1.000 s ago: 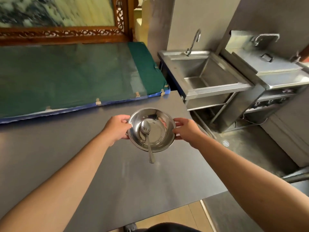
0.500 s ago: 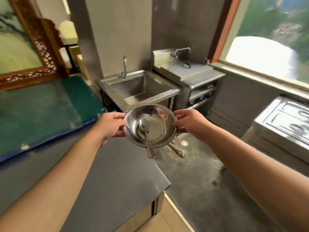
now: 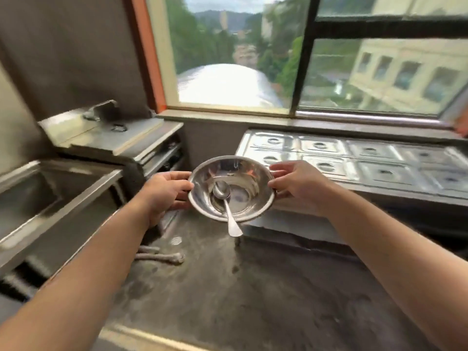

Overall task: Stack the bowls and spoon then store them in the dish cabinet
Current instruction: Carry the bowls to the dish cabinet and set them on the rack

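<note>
A shiny steel bowl point(image 3: 243, 173) is held in the air in front of me, over the concrete floor. Whether more bowls are stacked under it I cannot tell. A steel spoon point(image 3: 225, 201) lies inside, its head near the bottom and its handle sticking out over the near rim. My left hand point(image 3: 164, 191) grips the bowl's left rim and my right hand point(image 3: 296, 183) grips its right rim. No dish cabinet is in sight.
A steel sink point(image 3: 38, 206) stands at the left, with a lidded steel unit point(image 3: 106, 138) behind it. A steel counter with several lidded food pans point(image 3: 367, 158) runs under the big window point(image 3: 278, 54) at the right. Grey floor point(image 3: 240, 287) with a small drain lies below.
I have turned to the right with the bowl held in both hands. The grey table has left the view; the window and the food-pan counter have come in.
</note>
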Tool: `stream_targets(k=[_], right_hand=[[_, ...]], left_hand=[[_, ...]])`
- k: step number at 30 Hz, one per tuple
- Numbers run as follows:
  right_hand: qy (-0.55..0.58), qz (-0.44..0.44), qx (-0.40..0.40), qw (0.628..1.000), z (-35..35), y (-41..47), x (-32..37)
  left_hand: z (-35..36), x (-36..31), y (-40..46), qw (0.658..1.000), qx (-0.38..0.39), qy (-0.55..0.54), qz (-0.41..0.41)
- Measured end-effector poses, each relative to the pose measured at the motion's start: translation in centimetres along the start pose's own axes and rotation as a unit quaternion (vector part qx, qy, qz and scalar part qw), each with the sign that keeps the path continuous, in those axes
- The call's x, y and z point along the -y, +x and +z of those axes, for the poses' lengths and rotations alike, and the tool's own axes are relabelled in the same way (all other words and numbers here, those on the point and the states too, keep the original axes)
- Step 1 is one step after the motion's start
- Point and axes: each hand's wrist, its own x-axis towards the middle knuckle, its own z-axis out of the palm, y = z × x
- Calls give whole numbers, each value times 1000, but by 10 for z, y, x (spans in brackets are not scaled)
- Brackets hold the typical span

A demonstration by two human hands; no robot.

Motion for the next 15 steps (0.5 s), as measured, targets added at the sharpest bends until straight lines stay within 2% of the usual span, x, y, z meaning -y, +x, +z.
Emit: stream_targets(k=[6, 12, 15], right_hand=[[-9, 9, -149, 989, -135, -18, -37], [29, 35, -294, 955, -251, -51, -66], [44, 48, -371, 927, -301, -64, -71]], left_hand=[[142, -38, 63, 982, 187, 23, 30], [303, -64, 113, 941, 332, 35, 54], [386, -75, 138, 908, 414, 32, 59]])
